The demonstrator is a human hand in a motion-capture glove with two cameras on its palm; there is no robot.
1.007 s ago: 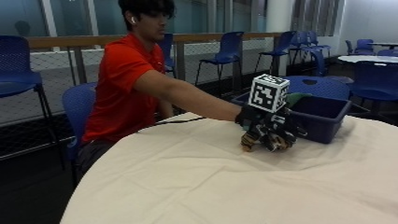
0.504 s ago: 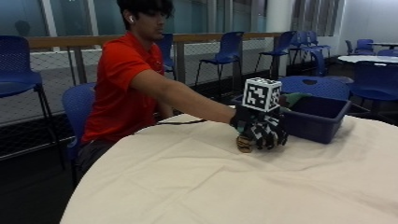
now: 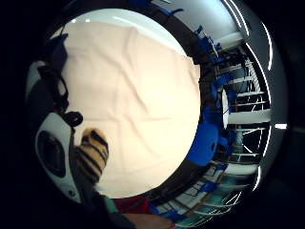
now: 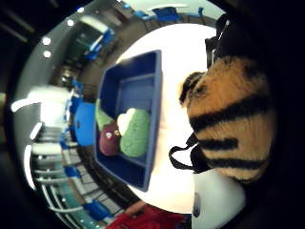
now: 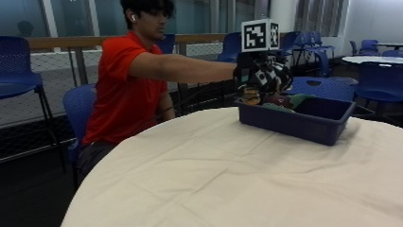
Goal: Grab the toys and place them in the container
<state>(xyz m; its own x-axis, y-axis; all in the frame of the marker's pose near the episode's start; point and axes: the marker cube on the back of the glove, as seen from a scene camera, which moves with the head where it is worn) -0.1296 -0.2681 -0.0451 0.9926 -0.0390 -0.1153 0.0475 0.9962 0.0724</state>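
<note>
Toys were split between hand and bin: the striped tiger plush (image 4: 232,119) sat grasped in the gloved right hand (image 5: 263,74), raised above the near end of the blue container (image 5: 296,119) on the cloth-covered table (image 5: 207,179). Inside the container lay a green plush (image 4: 135,132) and, beside it, a maroon plush (image 4: 110,140).
</note>
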